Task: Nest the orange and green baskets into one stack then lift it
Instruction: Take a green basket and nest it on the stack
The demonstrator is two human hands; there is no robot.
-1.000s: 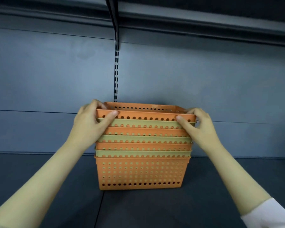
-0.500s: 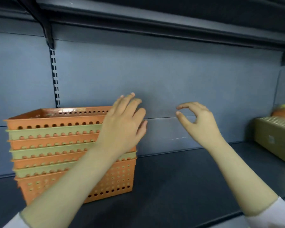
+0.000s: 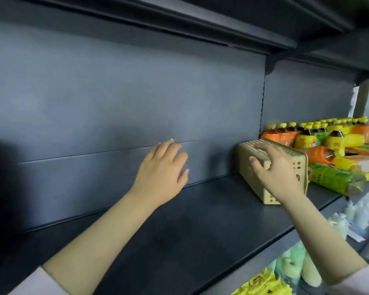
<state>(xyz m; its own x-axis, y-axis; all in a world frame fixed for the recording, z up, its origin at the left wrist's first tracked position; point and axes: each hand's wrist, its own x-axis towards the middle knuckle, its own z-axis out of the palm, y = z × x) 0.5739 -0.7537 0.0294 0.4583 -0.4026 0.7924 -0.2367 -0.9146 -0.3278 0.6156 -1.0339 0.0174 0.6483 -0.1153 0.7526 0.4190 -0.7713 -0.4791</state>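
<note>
A pale green perforated basket [image 3: 245, 162] lies upside down on the dark shelf [image 3: 200, 220] at the right. My right hand [image 3: 275, 171] is on its near corner, fingers over the upturned bottom and thumb against the side. My left hand [image 3: 161, 171] hovers open above the shelf near the back panel, left of the basket, holding nothing. The nested orange and green stack is out of view.
Right behind the green basket lie yellow-capped drink bottles [image 3: 307, 139] and a green packet [image 3: 337, 179]. A shelf board hangs overhead. Yellow and pale green packs [image 3: 264, 282] sit on the lower shelf at the bottom right.
Both hands let go of the stack and moved right as the view swung right. The stack left the view. My right hand reached the upturned green basket.
</note>
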